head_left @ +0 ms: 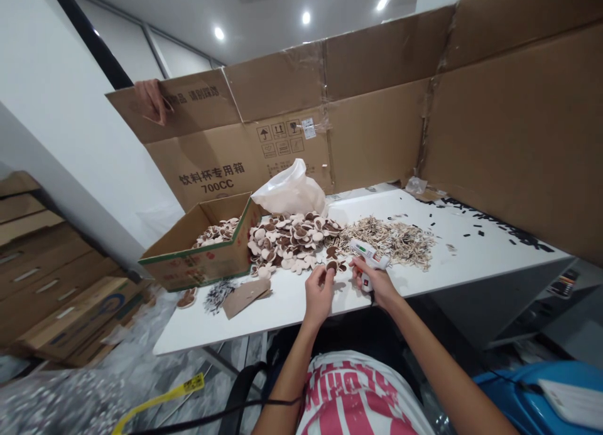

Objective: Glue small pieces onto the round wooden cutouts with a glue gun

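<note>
I'm pinching one brown piece [331, 267] in the left hand [319, 297] near the table's front edge [292, 300], right hand [378, 284] gripping the glue gun [369, 253], finished ones unclear, a big heap [292, 237] apparently waiting beyond!

from here i see a lane of white tabletop [288, 298] between the brown card [245, 298] and the person's left hand [320, 292]. beyond it, the heaped brown-and-cream pieces [294, 235] block the way, and the open carton [207, 268] walls off the left.

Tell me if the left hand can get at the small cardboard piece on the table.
Probably yes: the cardboard piece lies near the left hand with only white tabletop between, though it holds a round brown piece that may need setting down first.
</note>
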Demonstrator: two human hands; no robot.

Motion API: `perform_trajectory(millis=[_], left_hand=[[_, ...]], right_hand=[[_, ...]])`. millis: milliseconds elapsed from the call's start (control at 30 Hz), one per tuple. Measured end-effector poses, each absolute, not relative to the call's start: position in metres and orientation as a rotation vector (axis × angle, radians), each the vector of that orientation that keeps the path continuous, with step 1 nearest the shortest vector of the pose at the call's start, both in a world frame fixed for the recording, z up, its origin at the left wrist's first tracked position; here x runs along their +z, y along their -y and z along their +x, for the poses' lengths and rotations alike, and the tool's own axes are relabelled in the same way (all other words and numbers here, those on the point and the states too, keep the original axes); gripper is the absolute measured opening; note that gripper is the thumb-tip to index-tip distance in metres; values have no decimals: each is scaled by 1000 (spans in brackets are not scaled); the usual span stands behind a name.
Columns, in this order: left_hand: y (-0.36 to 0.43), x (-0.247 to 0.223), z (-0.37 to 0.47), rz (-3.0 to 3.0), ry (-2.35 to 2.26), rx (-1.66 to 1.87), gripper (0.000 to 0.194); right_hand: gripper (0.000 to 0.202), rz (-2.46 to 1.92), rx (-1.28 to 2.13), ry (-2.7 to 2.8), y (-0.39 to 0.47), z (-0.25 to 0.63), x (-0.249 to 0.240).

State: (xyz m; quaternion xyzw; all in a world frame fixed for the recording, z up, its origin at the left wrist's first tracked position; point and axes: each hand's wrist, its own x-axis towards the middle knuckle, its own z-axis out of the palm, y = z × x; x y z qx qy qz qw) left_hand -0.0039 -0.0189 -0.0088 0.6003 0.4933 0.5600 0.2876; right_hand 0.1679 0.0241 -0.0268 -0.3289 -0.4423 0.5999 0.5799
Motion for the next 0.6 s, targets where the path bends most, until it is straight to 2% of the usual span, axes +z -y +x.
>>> perform_trajectory(millis=[200,600], left_hand=[[21,-6,-2,1440,-1261,1551,47],[19,-11,-4,1449,-1239,1550,41]], right_hand=[[54,-790,1418,1022,-23,167,-26],[50,-773,1431,1028,-25,167,-30]])
